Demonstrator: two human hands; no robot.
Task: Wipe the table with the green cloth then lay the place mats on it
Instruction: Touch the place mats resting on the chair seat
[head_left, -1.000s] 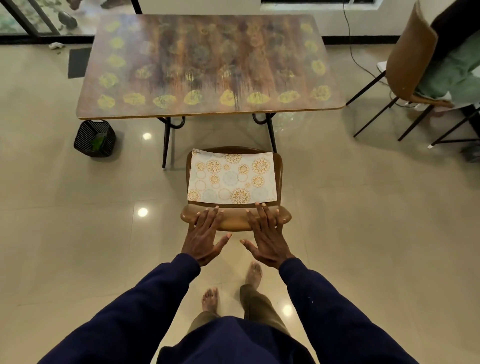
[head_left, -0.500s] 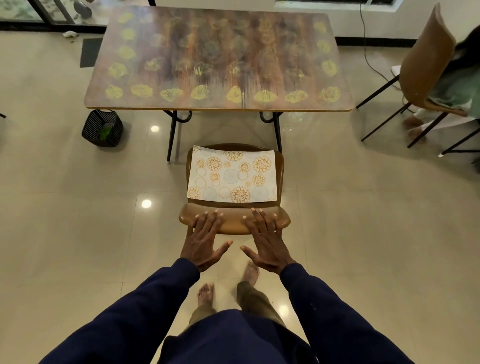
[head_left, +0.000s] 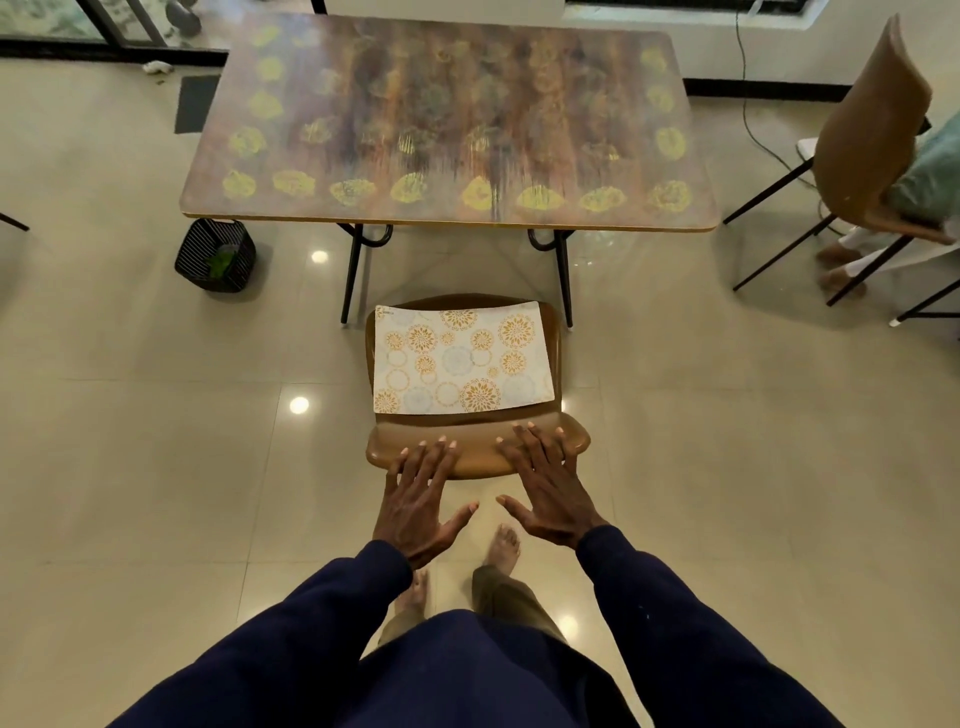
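Note:
A brown table (head_left: 447, 119) with yellow leaf prints stands ahead. In front of it is a brown chair (head_left: 563, 343), and white place mats (head_left: 462, 358) with orange and blue circles lie stacked on its seat. My left hand (head_left: 418, 499) and my right hand (head_left: 548, 488) hover with spread fingers over the top of the chair's backrest, holding nothing. A green cloth (head_left: 221, 262) lies in a black basket (head_left: 215, 260) on the floor left of the table.
A second brown chair (head_left: 872, 130) stands at the right with a seated person's feet (head_left: 839, 265) under it. A cable (head_left: 748, 104) runs along the floor at the back right. Glossy tiled floor surrounds the table.
The view has shifted slightly so the table and chair sit lower and closer in frame. My hands stay spread over the chair's backrest, and the mats have not moved.

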